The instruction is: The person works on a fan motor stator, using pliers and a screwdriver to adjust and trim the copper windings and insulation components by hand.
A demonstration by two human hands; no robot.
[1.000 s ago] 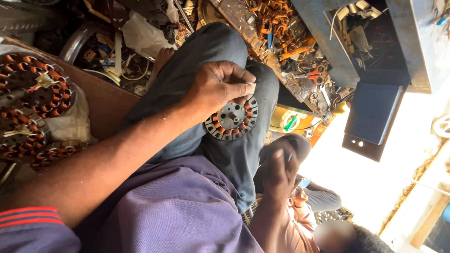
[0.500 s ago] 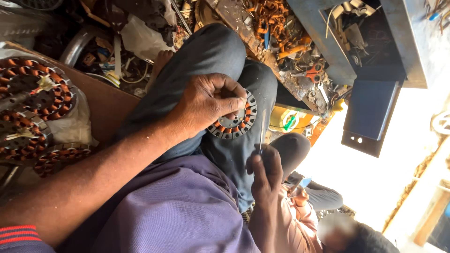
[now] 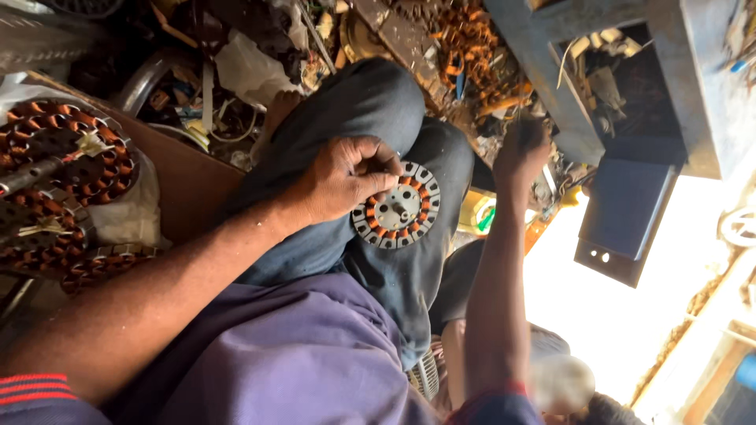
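My left hand (image 3: 342, 185) grips the edge of a round motor stator (image 3: 398, 208) with copper windings and a grey metal hub, holding it against my knee in dark grey trousers (image 3: 354, 102). My right hand (image 3: 521, 149) is stretched out to the right of the knee, into a heap of scrap metal and copper wire (image 3: 465, 39). Its fingers are curled among the scrap, and whether they hold anything is hidden. My purple shirt (image 3: 276, 354) fills the lower middle.
Several larger copper-wound stators (image 3: 59, 165) lie on a white sack on a brown board (image 3: 189, 181) at the left. A blue-grey metal frame (image 3: 551, 71) and a dark box (image 3: 626, 216) stand at the right. Another person (image 3: 551, 378) sits low at the bottom right.
My right hand has lifted from beside my lap and reached out to the scrap heap past the knee. My left hand keeps its hold on the stator, which now shows more of its face.
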